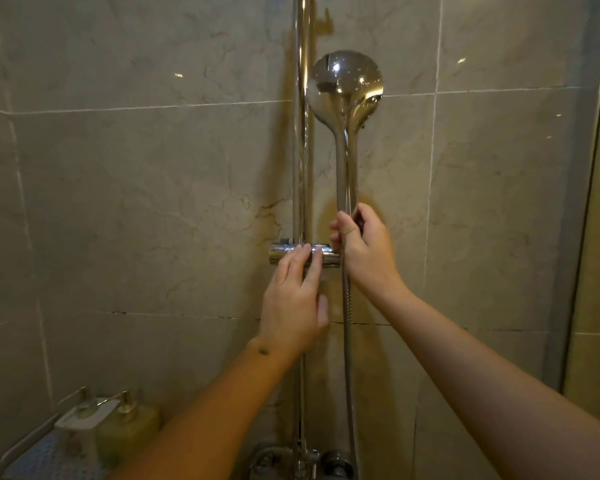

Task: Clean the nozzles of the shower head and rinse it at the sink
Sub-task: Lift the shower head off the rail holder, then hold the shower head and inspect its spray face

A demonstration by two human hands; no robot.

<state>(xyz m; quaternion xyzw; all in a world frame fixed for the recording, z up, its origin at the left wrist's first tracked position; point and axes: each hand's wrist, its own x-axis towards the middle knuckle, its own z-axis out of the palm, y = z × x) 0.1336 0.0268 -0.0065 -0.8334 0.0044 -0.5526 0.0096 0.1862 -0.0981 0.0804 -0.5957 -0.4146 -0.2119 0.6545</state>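
We see the chrome shower head upright against the tiled wall, just right of the vertical rail, with its round back toward us. Our right hand has its grip closed around the lower handle, fingers curled. Our left hand lies with straight fingers on the holder bracket, its grip open and holding nothing. The metal hose hangs down below the handle. Two soap bottles stand low on the left.
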